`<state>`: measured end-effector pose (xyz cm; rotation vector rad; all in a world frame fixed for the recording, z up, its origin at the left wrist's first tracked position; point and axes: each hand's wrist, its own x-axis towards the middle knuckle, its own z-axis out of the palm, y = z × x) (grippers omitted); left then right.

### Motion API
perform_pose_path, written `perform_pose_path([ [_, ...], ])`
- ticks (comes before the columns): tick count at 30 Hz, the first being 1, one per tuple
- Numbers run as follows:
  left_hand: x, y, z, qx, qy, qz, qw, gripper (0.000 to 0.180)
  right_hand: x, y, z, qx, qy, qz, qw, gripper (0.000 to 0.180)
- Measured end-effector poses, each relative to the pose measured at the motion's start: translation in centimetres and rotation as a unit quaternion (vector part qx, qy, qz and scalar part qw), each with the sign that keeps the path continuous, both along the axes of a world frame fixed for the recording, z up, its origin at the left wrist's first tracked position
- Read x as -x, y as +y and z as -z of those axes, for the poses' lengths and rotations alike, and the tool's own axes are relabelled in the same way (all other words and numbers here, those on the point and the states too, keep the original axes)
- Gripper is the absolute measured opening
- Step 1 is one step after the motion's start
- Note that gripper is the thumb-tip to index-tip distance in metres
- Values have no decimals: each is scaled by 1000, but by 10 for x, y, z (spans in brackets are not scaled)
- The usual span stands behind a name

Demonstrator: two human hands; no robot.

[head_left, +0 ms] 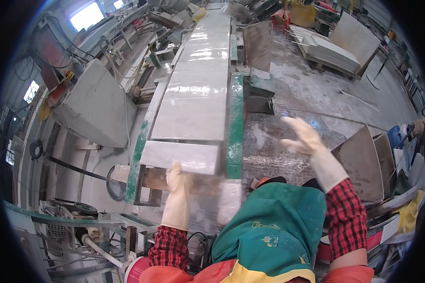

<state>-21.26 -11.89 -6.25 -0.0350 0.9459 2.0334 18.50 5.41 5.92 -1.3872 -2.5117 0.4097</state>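
Slippage threatens the white rectangular stone slab (193,156): cream-gloved left hand (175,181), grip unclear, alone touches its near edge; cream-gloved right hand (305,137) gapes.

There are two gloved hands (175,181) (304,137), two green rails (138,153) (235,127), one nearest slab (189,157)

L hand (175,178) fwd, R hand (303,137) out, splayed

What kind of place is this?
Probably a stone or tile workshop: shiny, wet-looking pale slabs lie in a row between green rails, flat pale pieces are stacked on the right, and the floor looks wet.
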Motion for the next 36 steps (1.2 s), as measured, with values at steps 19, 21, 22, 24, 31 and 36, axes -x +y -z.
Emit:
perform_pose_path([
  [19, -15, 17, 25, 25, -45, -11, 999, 30, -379, -160, 115, 59, 109, 431, 894, 68],
  [21, -11, 0, 28, 27, -34, 13, 999, 30, -379, -172, 122, 69, 114, 431, 892, 68],
  [22, -4, -15, 37, 19, -48, 17, 999, 31, -377, -178, 124, 77, 116, 430, 892, 68],
  [24, 9, -41, 60, 4, -74, 21, 997, 32, -378, -184, 131, 81, 125, 421, 895, 67],
  [31, 7, -80, 95, 117, -24, -19, 993, 41, -434, -205, 177, 90, 196, 444, 870, 66],
  [36, 21, -84, 87, 276, 69, 79, 955, 31, -418, -201, 162, 80, 172, 436, 880, 64],
])
